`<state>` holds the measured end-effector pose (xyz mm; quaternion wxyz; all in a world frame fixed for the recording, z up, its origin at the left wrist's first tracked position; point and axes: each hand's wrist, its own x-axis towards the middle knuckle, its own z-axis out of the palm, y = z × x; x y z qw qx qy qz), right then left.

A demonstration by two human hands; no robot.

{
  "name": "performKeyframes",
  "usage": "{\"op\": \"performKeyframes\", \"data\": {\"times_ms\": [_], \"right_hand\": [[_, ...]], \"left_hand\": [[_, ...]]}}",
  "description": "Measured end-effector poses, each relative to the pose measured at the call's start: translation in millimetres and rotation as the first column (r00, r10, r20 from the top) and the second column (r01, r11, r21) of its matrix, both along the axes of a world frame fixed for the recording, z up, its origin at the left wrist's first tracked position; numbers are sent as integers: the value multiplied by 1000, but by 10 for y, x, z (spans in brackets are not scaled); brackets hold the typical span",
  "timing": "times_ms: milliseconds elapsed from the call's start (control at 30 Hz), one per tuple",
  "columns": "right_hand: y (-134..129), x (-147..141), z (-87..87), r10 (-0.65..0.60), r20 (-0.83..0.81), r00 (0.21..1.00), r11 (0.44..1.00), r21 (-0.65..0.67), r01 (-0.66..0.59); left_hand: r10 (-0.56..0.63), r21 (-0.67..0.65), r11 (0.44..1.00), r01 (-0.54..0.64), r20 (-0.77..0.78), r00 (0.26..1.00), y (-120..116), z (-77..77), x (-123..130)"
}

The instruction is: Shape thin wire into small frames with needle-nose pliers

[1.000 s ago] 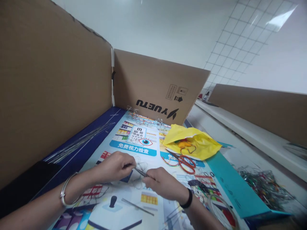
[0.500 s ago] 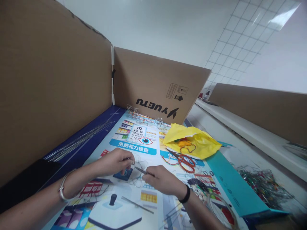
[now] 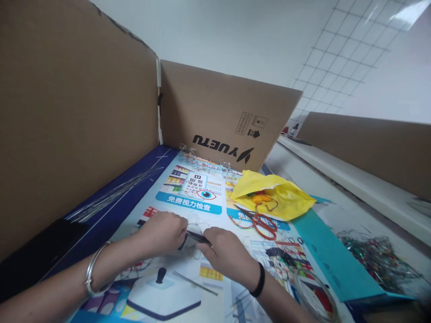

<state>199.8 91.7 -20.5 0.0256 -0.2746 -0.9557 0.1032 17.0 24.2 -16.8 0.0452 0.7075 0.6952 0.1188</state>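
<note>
My left hand (image 3: 164,233), with a silver bangle at the wrist, is closed with its fingers curled around thin wire; most of the wire inside is hidden. Fine wire loops (image 3: 195,220) show just beyond the fingers. In my right hand (image 3: 224,251), which has a black band at the wrist, is a pair of slim dark pliers (image 3: 198,236). Their jaws point left and reach the left fingertips; the handles are mostly covered by my palm. A straight metal rod (image 3: 195,283) lies on the printed sheet (image 3: 188,296) below the hands.
Orange-handled scissors (image 3: 264,225) lie beside a yellow bag (image 3: 292,199) of coloured thread. A wire coil (image 3: 316,294) sits at lower right, a wire heap (image 3: 377,260) beyond it. Straight wires (image 3: 114,195) lie left. Cardboard panels (image 3: 215,107) stand at the back and left.
My left hand has rolled over so that its back faces up and its fingertips are hidden. The pliers stay in my right hand, against the left fingers. The view shifts slightly.
</note>
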Motion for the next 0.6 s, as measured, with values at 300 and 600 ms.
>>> {"op": "performKeyframes", "data": {"times_ms": [300, 600], "right_hand": [[65, -46, -140, -177, -160, 971, 979, -129, 157], [50, -54, -239, -239, -233, 943, 969, -120, 215]], "left_hand": [[156, -184, 981, 65, 940, 304, 105, -102, -12], [210, -191, 972, 136, 968, -141, 63, -222, 166]]}}
